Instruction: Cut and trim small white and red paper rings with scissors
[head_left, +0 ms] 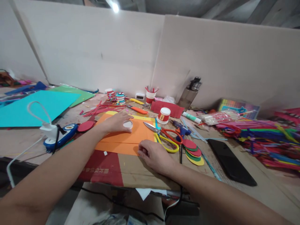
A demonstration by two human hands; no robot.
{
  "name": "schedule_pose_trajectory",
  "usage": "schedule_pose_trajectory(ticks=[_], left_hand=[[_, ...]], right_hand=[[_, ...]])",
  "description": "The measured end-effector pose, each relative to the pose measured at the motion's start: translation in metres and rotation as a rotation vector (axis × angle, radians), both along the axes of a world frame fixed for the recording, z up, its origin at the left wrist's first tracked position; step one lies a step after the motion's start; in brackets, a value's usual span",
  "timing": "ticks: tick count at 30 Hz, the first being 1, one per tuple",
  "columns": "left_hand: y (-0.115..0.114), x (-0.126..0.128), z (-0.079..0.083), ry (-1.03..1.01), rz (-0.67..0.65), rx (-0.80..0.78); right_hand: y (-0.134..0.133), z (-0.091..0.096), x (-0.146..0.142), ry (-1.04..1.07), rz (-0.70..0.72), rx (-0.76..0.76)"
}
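My left hand [117,122] is curled around a small round white piece [127,124] that stands on orange paper [131,136]; whether it is a cup or a ring I cannot tell. At the paper's lower right edge rests my right hand [153,156], its fingers curled in and their tips hidden. Just beyond it lie scissors [164,136] with red and yellow handles, blades apart and pointing left. Behind the scissors a red and white paper cup [163,115] stands upside down. Yellow paper [142,118] shows under the orange sheet.
Coloured paper discs [193,151] and a black phone [231,162] lie at right, near colourful pipe cleaners [264,140]. A glue stick [191,117], an orange cutter [138,109] and a bottle [189,93] are at the back. A blue power strip [61,137] and turquoise sheet [39,107] occupy the left.
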State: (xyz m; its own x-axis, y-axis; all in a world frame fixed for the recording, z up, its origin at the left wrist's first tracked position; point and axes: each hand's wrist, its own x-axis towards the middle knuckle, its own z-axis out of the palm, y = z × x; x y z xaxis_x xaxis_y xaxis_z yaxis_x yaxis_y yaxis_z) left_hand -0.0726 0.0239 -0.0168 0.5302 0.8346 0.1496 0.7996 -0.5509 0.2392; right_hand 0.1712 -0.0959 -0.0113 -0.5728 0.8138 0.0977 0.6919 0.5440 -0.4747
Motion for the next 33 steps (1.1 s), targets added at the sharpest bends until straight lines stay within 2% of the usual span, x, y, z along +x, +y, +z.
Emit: schedule_pose_trajectory(ticks=[4, 9, 12, 14, 17, 21, 24, 30, 33], left_hand=[[-0.001, -0.001, 0.001, -0.005, 0.042, -0.088], [-0.003, 0.0, -0.003, -0.072, 0.088, -0.046], [-0.007, 0.001, -0.001, -0.131, 0.138, -0.043], [-0.008, 0.001, 0.002, -0.22, 0.219, -0.019], [-0.007, -0.002, 0.007, -0.333, 0.324, 0.032], [0.001, -0.014, 0.016, -0.309, 0.382, 0.085], [0.002, -0.028, 0.029, -0.324, 0.508, 0.11], [-0.014, -0.055, 0.06, -0.111, 0.522, -0.168], [-0.017, -0.065, 0.063, -0.1, 0.453, -0.222]], right_hand=[[-0.002, 0.001, 0.002, -0.012, 0.033, -0.003], [-0.012, 0.001, 0.008, -0.027, 0.098, 0.015], [-0.018, 0.002, 0.011, -0.019, 0.145, -0.025], [-0.019, 0.002, 0.012, -0.01, 0.19, -0.06], [-0.019, 0.003, 0.013, 0.01, 0.169, -0.114], [-0.016, 0.002, 0.013, 0.026, 0.171, -0.147], [-0.014, 0.003, 0.011, 0.014, 0.154, -0.106], [-0.013, 0.004, 0.007, -0.042, 0.132, -0.023], [-0.012, 0.004, 0.006, -0.032, 0.11, -0.011]])
